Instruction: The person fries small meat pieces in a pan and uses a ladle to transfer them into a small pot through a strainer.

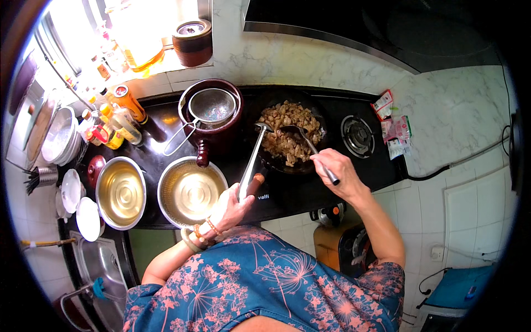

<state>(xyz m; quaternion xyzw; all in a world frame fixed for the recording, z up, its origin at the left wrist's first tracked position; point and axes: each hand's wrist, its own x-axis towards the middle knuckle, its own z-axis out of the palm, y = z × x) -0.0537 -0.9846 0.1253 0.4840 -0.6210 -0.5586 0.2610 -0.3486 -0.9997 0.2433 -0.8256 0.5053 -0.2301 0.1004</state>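
Chopped brown meat [292,124] fills the middle of a dark wok [276,165] on the stove. My right hand [341,172] is closed around the dark handle of a spatula [313,148], whose blade sits among the pieces. At the wok's left side, my left hand [235,206] grips a long silver tool [255,157] with a short crosswise head resting by the rim. The brown wooden end of a handle [256,183] shows beside my left fingers; whether they touch it, I cannot tell.
Left of the wok stand a dark red pot [213,138] with a strainer [212,105] across it, and two metal basins [220,171] [120,226]. Several bottles [113,130] line the left. An unused burner [357,135] and seasoning packets [395,128] lie right. A range hood [332,37] overhangs.
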